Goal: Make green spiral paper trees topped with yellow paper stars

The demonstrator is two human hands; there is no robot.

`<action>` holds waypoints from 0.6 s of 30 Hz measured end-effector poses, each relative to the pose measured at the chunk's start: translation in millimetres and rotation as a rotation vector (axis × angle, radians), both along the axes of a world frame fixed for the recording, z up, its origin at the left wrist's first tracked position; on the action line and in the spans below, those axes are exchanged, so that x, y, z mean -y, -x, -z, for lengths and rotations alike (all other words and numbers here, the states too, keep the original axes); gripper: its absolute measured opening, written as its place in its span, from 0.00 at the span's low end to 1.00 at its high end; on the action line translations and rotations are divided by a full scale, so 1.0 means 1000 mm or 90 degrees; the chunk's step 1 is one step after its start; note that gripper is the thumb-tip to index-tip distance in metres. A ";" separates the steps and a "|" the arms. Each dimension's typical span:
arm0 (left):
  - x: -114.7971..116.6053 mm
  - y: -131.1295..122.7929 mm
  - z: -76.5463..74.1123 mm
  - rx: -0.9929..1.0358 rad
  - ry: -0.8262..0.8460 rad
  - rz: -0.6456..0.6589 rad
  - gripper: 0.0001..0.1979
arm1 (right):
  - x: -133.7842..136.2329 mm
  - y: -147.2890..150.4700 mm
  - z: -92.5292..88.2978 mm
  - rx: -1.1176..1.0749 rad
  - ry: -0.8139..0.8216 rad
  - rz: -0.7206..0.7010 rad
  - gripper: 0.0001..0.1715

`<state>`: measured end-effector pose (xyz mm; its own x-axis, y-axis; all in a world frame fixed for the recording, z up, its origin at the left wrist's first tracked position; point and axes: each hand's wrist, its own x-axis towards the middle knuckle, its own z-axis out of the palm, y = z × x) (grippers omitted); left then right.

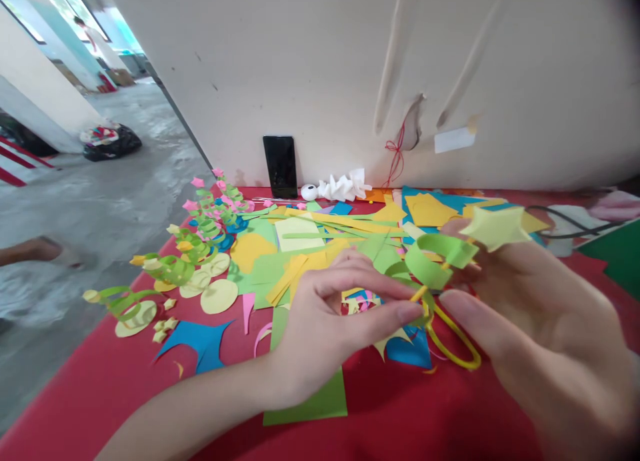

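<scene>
A curled green paper strip (430,261) with a pale yellow paper star (497,227) at its upper end is in front of me, a thin yellow piece running along it. My right hand (540,314) is closed around its star end. The thumb and forefinger of my left hand (345,307) pinch its lower end beside the yellow piece. Below the fingers hangs a yellow loop (473,366); what it belongs to is hidden. Paper scraps lie beneath both hands, including a green sheet (320,404) and a blue cut-out (407,351).
On the red table (100,394), several spiral paper decorations (173,269) stand at the left near pale yellow discs (219,295) and small stars (165,326). A black phone (281,167) leans on the white panel (310,67). Another person (95,41) is far left.
</scene>
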<state>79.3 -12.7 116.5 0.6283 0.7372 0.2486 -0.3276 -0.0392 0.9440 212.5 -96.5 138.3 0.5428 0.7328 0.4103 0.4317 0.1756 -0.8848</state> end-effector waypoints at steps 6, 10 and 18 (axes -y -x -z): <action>0.000 -0.001 -0.001 -0.011 -0.034 -0.008 0.03 | 0.000 0.002 -0.005 -0.047 0.036 -0.031 0.21; 0.001 -0.001 -0.002 -0.015 -0.048 0.001 0.03 | -0.002 0.002 -0.006 -0.052 0.043 -0.073 0.18; 0.001 0.000 -0.003 -0.001 -0.076 0.005 0.05 | 0.002 0.002 -0.006 0.061 0.014 -0.033 0.14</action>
<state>79.5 -13.7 119.9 0.6338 0.6976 0.3341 -0.3276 -0.1492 0.9330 210.9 -98.2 144.6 0.4639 0.7681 0.4415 0.5050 0.1802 -0.8441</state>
